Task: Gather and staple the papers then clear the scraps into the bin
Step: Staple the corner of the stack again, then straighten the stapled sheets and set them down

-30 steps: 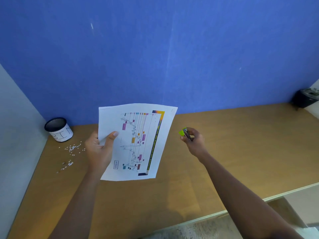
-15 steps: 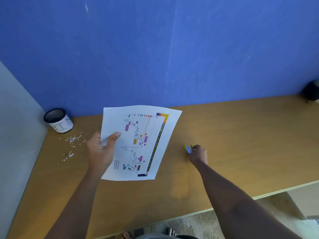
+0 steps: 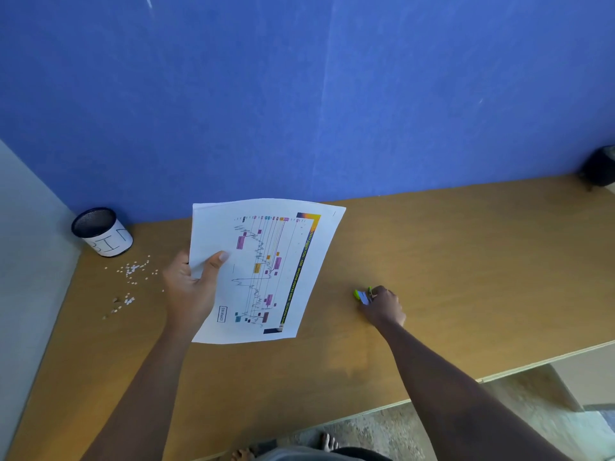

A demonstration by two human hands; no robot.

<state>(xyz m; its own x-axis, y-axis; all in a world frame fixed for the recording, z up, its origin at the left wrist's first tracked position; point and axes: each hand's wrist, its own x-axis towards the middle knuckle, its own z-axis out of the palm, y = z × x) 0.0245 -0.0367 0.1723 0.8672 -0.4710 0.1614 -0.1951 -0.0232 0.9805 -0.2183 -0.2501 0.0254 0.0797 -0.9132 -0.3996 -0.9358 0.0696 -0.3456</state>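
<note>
Your right hand point(image 3: 382, 306) covers most of the little green stapler point(image 3: 361, 296); only its front end sticks out at the 9 o'clock side of your fist, so you cannot tell how it sits on the desk point(image 3: 466, 277). The papers point(image 3: 263, 271) hide the fingers of your left hand point(image 3: 189, 291); just the thumb shows on top. The sheets lie so close together that you cannot count them. The words on the top sheet are too small to read. At 3 o'clock, a dark thing point(image 3: 600, 168) is cut off by the picture's edge and blurry. At 6 o'clock, your toes point(image 3: 327, 442) peek out, with the rest hidden.
</note>
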